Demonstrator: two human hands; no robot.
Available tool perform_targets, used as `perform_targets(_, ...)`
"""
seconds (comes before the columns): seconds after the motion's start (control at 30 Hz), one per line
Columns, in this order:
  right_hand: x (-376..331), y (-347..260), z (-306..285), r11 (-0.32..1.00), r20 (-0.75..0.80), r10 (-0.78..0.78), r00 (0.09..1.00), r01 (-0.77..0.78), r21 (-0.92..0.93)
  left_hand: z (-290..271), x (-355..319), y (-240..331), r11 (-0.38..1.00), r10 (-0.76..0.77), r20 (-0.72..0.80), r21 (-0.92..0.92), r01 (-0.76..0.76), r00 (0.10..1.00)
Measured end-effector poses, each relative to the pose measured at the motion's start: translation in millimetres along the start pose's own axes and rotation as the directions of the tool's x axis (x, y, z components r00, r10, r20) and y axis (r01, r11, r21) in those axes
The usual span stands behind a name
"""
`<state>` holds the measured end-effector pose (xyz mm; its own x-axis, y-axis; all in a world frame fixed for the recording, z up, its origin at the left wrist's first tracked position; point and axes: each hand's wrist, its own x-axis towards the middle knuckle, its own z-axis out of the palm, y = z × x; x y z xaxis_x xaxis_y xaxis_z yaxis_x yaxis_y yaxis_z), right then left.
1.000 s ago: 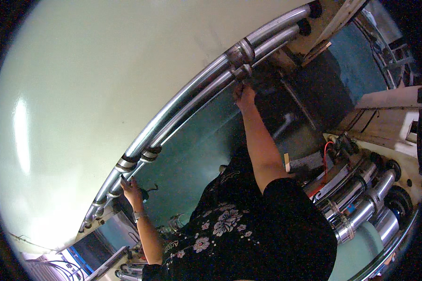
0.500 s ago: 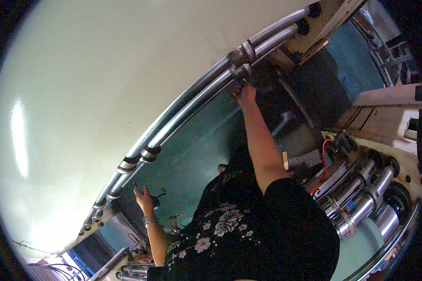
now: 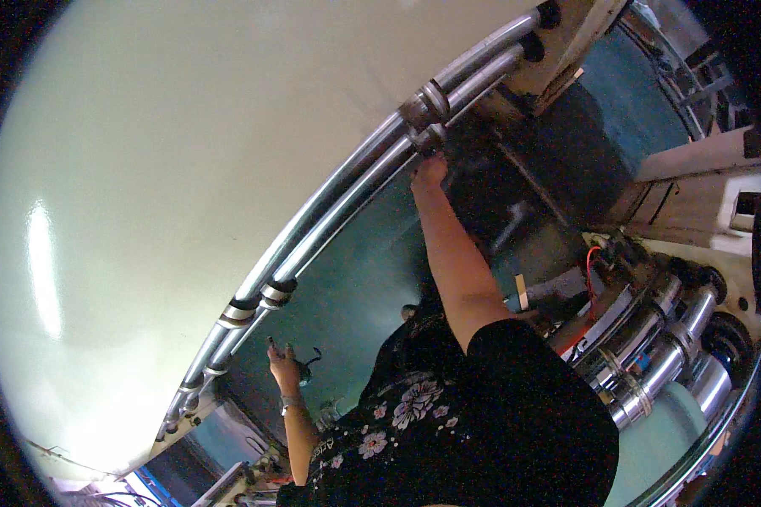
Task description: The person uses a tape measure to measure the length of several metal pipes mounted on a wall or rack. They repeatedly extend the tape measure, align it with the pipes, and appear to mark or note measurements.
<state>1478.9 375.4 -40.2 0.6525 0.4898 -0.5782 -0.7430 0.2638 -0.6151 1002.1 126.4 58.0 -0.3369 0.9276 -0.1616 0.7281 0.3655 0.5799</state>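
My right hand (image 3: 431,171) reaches up to a dark bracket (image 3: 428,138) on the lower of two shiny metal rails (image 3: 355,190). Its fingers are curled closed just under the bracket, and what they grip is hidden. Lower left, my left hand (image 3: 285,369) is raised beside the rails, apart from them. It holds a small dark tool with a curved hook-like end (image 3: 314,357), partly hidden behind the hand; its kind is too dim to make out. A large pale, glossy sheet-like surface (image 3: 169,169) spreads beyond the rails.
Metal rollers (image 3: 659,363) and a thin red tube (image 3: 590,270) lie close at my right. A pale machine housing (image 3: 698,182) stands behind them. Blue-green floor (image 3: 372,245) shows below the rails, and a dark bar (image 3: 533,177) crosses beyond my right arm.
My left hand has moved right and slightly down, away from the rails, with the dark tool. My right hand has turned and stays close under the bracket. The view has shifted slightly.
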Motion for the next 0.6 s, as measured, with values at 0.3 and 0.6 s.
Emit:
perform_targets(0.3, 0, 25, 2, 0.864, -0.202, -0.018, 0.979, 0.117, 0.490, -17, -30, -56, 0.984, -0.176, 0.055, 0.033, 0.174, 0.983)
perform_targets(0.6, 17, 39, -4, 0.860, -0.092, -0.365, 0.926, 0.373, 0.348, -21, -31, -7, 0.976, -0.111, 0.064, 0.198, 0.096, 0.992)
